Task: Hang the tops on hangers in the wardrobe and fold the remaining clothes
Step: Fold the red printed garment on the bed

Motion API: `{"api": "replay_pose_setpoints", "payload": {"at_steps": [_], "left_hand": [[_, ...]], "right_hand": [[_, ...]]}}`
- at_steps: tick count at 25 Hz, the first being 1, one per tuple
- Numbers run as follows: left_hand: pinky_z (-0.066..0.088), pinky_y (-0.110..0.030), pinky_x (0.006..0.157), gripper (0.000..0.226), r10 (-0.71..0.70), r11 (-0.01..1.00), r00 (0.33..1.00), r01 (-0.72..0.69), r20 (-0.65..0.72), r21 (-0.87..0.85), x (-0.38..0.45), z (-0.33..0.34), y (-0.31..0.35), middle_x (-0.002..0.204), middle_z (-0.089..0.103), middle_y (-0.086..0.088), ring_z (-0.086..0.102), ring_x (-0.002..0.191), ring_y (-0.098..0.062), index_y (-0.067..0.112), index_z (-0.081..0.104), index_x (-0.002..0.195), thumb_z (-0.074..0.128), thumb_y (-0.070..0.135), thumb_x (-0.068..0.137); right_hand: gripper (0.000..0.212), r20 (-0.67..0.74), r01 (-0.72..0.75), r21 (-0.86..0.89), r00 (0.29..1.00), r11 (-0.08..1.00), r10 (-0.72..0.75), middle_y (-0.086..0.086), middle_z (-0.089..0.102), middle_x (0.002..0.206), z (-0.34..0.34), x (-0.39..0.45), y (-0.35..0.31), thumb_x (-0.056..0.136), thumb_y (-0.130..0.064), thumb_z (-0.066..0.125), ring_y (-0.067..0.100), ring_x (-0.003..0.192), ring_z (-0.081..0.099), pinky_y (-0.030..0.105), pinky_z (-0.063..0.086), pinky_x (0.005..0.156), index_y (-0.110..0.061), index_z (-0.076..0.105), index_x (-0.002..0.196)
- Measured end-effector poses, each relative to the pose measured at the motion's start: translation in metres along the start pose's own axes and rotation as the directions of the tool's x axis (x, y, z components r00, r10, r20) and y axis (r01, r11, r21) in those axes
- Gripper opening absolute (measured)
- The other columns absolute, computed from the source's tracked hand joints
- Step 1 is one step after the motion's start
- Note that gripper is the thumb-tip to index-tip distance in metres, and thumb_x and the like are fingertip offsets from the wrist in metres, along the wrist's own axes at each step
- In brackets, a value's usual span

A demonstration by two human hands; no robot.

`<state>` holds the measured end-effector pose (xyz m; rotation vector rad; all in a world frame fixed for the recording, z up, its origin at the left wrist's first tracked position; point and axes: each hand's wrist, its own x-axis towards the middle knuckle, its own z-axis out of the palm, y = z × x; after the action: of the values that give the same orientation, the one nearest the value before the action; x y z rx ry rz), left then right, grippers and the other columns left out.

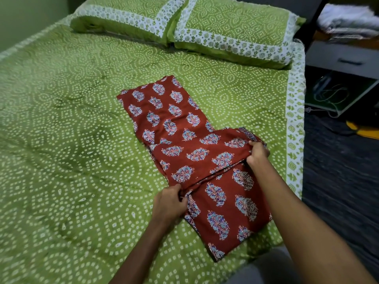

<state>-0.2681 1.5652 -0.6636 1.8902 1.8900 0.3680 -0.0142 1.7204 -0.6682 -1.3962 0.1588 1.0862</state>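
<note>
Lying on the green dotted bedsheet (61, 119), rust-red printed cotton garment (184, 140) is partly folded near the bed's right edge. Left hand (170, 201) pinches its near fold; right hand (257, 154) grips the folded-over flap's right edge.

The green dotted bedspread (61, 140) lies flat and bare across the whole left side and in the band between the rust-red printed garment (184, 144) and the two green pillows with white patterned borders (205, 25), so a hand could pass freely there. The garment itself, partly folded, fills the middle and near right of the bed, with the left hand (170, 201) and right hand (257, 154) gripping its fold edges. Right of the bed's white border, a dark bedside unit (344, 58) with a drawer closes off that side.
</note>
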Motion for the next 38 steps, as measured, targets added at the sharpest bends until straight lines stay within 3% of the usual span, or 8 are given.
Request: {"api": "replay_pose_setpoints", "payload": {"at_steps": [4,7,10,13,17,29,33,38], "left_hand": [[0.026,-0.026,0.060,0.020,0.095,0.992,0.984,-0.106,-0.149,-0.066,0.024,-0.016,0.025,0.068,0.041,0.006,0.039,0.066,-0.013,0.016,0.042,0.070,0.060,0.016,0.079],[0.028,-0.024,0.064,0.014,0.160,0.980,0.979,-0.172,-0.122,-0.096,0.029,-0.009,0.027,0.074,0.045,0.004,0.041,0.072,-0.013,0.015,0.045,0.075,0.058,0.014,0.081],[0.036,-0.026,0.071,0.004,0.209,0.972,0.976,-0.215,-0.064,-0.098,0.021,0.004,0.014,0.081,0.051,-0.001,0.044,0.078,-0.014,0.008,0.056,0.083,0.057,0.012,0.083],[0.036,-0.024,0.074,0.009,0.223,0.970,0.973,-0.227,-0.053,-0.091,0.014,0.009,0.004,0.086,0.055,-0.004,0.046,0.082,-0.015,0.005,0.061,0.089,0.057,0.011,0.083],[0.036,-0.023,0.076,0.024,0.225,0.966,0.973,-0.229,-0.044,-0.121,0.006,0.009,0.001,0.091,0.055,0.000,0.044,0.085,-0.010,0.007,0.063,0.096,0.049,0.022,0.084],[0.042,-0.027,0.087,0.038,0.224,0.966,0.950,-0.245,-0.217,-0.078,-0.006,0.021,0.006,0.105,0.060,-0.003,0.048,0.098,-0.013,0.010,0.066,0.094,0.042,0.030,0.074],[0.032,-0.041,0.109,0.054,0.457,0.889,0.889,-0.454,0.029,-0.060,-0.026,0.028,-0.018,0.130,0.055,0.004,0.039,0.128,-0.008,0.019,0.065,0.114,0.041,0.027,0.066],[0.008,-0.039,0.117,0.065,0.593,0.799,0.779,-0.601,0.201,-0.028,-0.027,0.030,-0.035,0.143,0.041,0.009,0.025,0.138,-0.009,0.029,0.048,0.134,0.054,0.048,0.072]], "right_hand": [[0.033,0.308,0.378,-0.244,0.903,0.893,-0.299,0.017,0.058,0.127,0.013,-0.020,0.006,0.088,0.006,0.050,0.023,0.095,0.060,0.039,0.050,0.089,-0.010,0.057,0.117],[0.049,0.935,0.930,-0.353,0.347,-0.104,-0.074,0.002,0.040,0.146,-0.002,-0.028,0.027,0.095,-0.013,0.048,0.021,0.130,0.041,0.040,0.030,0.109,-0.023,0.039,0.142],[0.055,0.911,0.823,-0.035,0.260,-0.567,0.321,-0.004,0.009,0.157,-0.025,-0.014,0.036,0.097,-0.041,0.023,0.013,0.145,0.002,0.033,-0.007,0.115,-0.027,0.011,0.149],[0.070,0.916,0.799,0.070,0.186,-0.597,0.357,-0.010,-0.001,0.153,-0.030,-0.008,0.028,0.079,-0.043,-0.003,0.010,0.141,-0.008,0.032,-0.015,0.112,-0.029,0.004,0.147],[0.063,0.918,0.770,0.207,0.060,-0.604,0.391,-0.001,0.024,0.151,-0.034,-0.008,0.023,0.083,-0.026,0.020,0.023,0.141,0.021,0.038,0.002,0.115,-0.021,0.025,0.146],[0.080,0.906,0.814,0.048,0.208,-0.579,0.368,-0.007,0.001,0.155,-0.046,-0.026,0.029,0.083,-0.066,0.006,0.013,0.144,-0.004,0.037,-0.009,0.116,-0.023,0.010,0.150],[0.055,0.922,0.898,-0.292,0.356,-0.329,0.153,-0.002,0.031,0.151,-0.098,-0.012,-0.009,0.093,-0.008,0.043,0.023,0.134,0.037,0.036,0.036,0.107,-0.027,0.033,0.144],[0.068,0.903,0.779,-0.056,0.307,-0.624,0.301,0.001,0.022,0.155,-0.153,-0.003,-0.044,0.095,-0.015,0.045,0.024,0.136,0.032,0.045,0.040,0.105,-0.038,0.009,0.147]]}}
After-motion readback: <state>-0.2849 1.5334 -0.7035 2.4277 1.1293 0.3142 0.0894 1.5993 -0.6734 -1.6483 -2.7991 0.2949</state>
